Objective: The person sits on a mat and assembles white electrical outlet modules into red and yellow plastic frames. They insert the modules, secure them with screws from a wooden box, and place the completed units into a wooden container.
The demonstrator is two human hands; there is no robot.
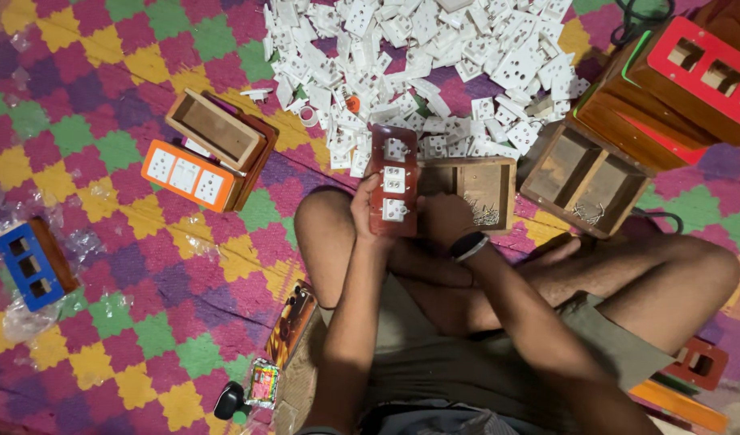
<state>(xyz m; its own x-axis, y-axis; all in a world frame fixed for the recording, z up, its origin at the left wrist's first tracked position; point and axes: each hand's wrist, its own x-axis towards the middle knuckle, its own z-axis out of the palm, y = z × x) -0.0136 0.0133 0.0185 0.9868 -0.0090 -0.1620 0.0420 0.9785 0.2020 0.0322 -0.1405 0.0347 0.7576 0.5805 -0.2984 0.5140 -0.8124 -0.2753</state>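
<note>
A checkered woven mat (pixel 128 266) covers the floor, with a heap of white plastic sockets (pixel 434 64) ahead. Over the lap, the left hand (pixel 363 211) clasps a red plate (pixel 392 181) by its long edge; the right hand (pixel 441 219) pinches the other. It looks rigid, light, best edge-held. Screws (pixel 485 214) lie in a wooden box (pixel 476 189).

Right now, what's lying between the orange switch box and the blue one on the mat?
In the head view, only bare checkered mat and crinkled clear plastic wrap lie between the orange box and blue box.
</note>
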